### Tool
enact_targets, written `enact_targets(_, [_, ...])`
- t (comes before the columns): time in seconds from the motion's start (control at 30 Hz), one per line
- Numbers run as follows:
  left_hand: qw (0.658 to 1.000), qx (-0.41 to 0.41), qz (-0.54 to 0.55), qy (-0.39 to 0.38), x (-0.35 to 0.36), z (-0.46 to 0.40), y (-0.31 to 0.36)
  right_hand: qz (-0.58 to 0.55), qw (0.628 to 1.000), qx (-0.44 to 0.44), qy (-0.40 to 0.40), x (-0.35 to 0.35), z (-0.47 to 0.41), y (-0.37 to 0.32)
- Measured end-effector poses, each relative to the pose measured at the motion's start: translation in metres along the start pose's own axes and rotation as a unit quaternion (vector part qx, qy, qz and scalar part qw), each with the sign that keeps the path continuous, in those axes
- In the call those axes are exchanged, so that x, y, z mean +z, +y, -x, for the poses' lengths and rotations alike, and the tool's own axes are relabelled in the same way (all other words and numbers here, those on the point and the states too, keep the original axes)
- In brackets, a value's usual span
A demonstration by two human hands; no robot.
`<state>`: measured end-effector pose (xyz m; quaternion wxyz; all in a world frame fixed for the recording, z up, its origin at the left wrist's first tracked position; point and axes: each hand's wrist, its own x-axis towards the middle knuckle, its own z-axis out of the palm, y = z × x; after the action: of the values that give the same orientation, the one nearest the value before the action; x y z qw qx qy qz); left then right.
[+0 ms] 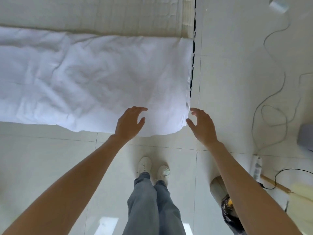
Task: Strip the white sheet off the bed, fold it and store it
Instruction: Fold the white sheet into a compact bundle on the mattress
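A person stands at the corner of a bed (105, 16), both arms reaching toward a white sheet (88, 78) that lies folded in a long, rumpled band along the near edge of the mattress. The left hand (130, 123) hovers over the sheet's near right corner, fingers spread and grasping nothing. The right hand (202, 125), likewise spread and empty, hangs just beside the sheet's right end, above the tiled floor (55, 158). Cables (277, 78) trail across the floor at right.
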<state>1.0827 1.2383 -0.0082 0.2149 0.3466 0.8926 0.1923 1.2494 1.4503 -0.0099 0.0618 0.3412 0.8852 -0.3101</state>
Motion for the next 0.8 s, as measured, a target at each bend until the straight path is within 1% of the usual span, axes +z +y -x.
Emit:
enact_targets(0.07, [1.000, -0.026, -0.001, 0.008, 0.012, -0.016, 0.000, -0.078, 0.996, 0.034, -0.008, 0.005, -0.020, 0.001])
enact_targets(0.1, [0.999, -0.038, -0.004, 0.000, 0.020, -0.023, -0.001, -0.086, 0.995, 0.056, -0.016, 0.011, -0.029, 0.002])
enact_targets(0.2, [0.997, -0.058, -0.028, -0.035, 0.056, -0.038, -0.008, -0.046, 0.993, 0.102, -0.030, 0.043, -0.048, 0.012])
enact_targets(0.27, [0.995, -0.070, -0.052, -0.043, 0.073, -0.043, -0.012, -0.004, 0.992, 0.126, -0.022, 0.065, -0.057, 0.014])
enact_targets(0.33, [0.994, -0.079, -0.061, -0.042, 0.087, -0.044, -0.016, -0.016, 0.989, 0.144, -0.001, 0.080, -0.064, 0.013])
enact_targets(0.4, [0.995, -0.075, -0.056, -0.021, 0.092, -0.046, -0.016, -0.048, 0.993, 0.112, 0.009, 0.080, -0.069, 0.012])
enact_targets(0.47, [0.997, -0.064, -0.034, 0.024, 0.091, -0.047, -0.015, -0.005, 0.998, 0.054, 0.036, 0.066, -0.065, 0.017])
enact_targets(0.53, [0.997, -0.028, -0.029, 0.067, 0.089, -0.047, -0.013, 0.023, 0.995, 0.046, 0.090, 0.047, -0.057, 0.035])
enact_targets(0.57, [0.997, -0.016, -0.032, 0.069, 0.088, -0.048, -0.012, 0.031, 0.994, 0.052, 0.087, 0.039, -0.055, 0.044])
enact_targets(0.6, [0.998, -0.018, -0.034, 0.055, 0.088, -0.048, -0.012, 0.040, 0.996, 0.058, 0.053, 0.035, -0.054, 0.051])
enact_targets(0.67, [0.998, -0.038, -0.057, -0.002, 0.089, -0.048, -0.013, 0.048, 0.995, 0.072, -0.044, 0.036, -0.057, 0.059])
enact_targets(0.7, [0.996, -0.042, -0.070, -0.020, 0.089, -0.049, -0.014, 0.047, 0.993, 0.078, -0.070, 0.036, -0.060, 0.061])
enact_targets(0.73, [0.996, -0.045, -0.077, -0.024, 0.088, -0.052, -0.014, 0.045, 0.993, 0.082, -0.073, 0.034, -0.063, 0.062])
enact_targets(0.8, [0.995, -0.058, -0.082, -0.018, 0.083, -0.058, -0.013, 0.035, 0.996, 0.071, -0.031, 0.026, -0.071, 0.061])
